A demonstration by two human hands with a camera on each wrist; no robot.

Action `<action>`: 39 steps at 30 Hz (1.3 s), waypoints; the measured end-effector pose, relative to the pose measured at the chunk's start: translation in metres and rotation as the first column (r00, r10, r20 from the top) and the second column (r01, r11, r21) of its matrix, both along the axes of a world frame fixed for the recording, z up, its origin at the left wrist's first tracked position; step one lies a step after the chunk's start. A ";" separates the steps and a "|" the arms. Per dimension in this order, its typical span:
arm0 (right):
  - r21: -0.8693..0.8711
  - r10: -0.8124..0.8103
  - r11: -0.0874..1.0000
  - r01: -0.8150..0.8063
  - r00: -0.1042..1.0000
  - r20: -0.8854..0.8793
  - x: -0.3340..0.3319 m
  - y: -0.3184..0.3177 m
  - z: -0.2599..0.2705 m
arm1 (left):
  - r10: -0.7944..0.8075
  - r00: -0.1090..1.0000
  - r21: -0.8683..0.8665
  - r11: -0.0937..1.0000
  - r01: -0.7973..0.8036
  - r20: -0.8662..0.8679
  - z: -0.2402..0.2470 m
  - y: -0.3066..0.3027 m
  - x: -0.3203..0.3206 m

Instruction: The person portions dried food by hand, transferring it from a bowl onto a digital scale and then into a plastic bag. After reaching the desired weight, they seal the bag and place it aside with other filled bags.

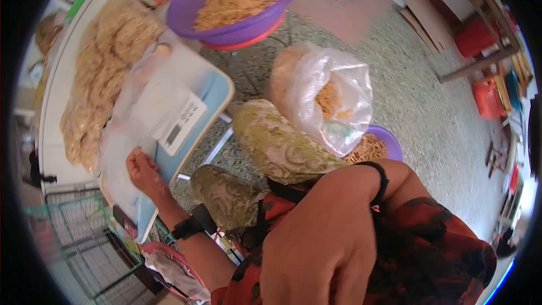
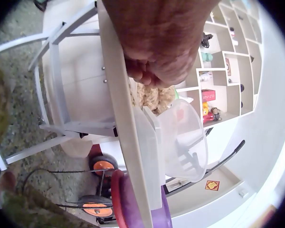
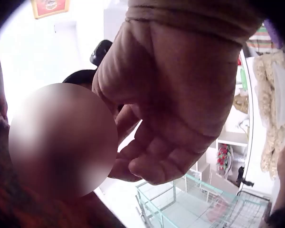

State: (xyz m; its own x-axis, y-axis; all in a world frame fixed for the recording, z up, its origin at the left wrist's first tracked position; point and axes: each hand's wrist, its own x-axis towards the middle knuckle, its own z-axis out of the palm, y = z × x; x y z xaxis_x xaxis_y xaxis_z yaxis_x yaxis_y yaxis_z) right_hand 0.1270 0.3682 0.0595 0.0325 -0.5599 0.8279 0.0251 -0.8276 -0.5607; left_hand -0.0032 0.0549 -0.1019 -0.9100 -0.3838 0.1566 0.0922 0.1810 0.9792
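Observation:
At the near edge of the blue-topped table (image 1: pixel 197 152), my left hand (image 1: pixel 145 174) rests with bent fingers by thin clear plastic (image 1: pixel 117 155). Whether it pinches the plastic is hidden. Beyond it is a white scale (image 1: pixel 183 127); the left wrist view shows a translucent container (image 2: pixel 185 142) beside the table edge, below the left hand (image 2: pixel 156 52). My right hand (image 1: pixel 319 243) is raised close to the head camera, away from the table. In the right wrist view the right hand (image 3: pixel 173 95) has loosely curled fingers and nothing visible in them, beside a blurred area.
Bags of light brown food pieces (image 1: pixel 107 68) lie along the table's far side. A purple basin (image 1: pixel 237 22) of strips stands beyond. An open plastic bag (image 1: pixel 355 90) and a smaller purple bowl (image 1: pixel 389 141) are by the knees. A wire cage (image 1: pixel 84 243) stands lower left.

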 end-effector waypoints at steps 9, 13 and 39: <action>0.770 -0.814 0.413 0.486 0.576 0.073 -0.019 0.046 -0.060 | 0.014 0.997 0.004 1.000 -0.013 -0.077 0.004 0.006 0.004; 0.878 -0.923 0.232 0.418 0.380 0.063 -0.028 0.030 -0.115 | 0.012 0.997 0.031 0.999 -0.010 -0.077 0.005 0.007 0.003; 0.250 -0.752 -0.415 0.875 -0.176 -0.635 -0.089 -0.020 -0.173 | -0.007 0.999 0.173 0.985 0.014 -0.043 0.013 0.010 0.009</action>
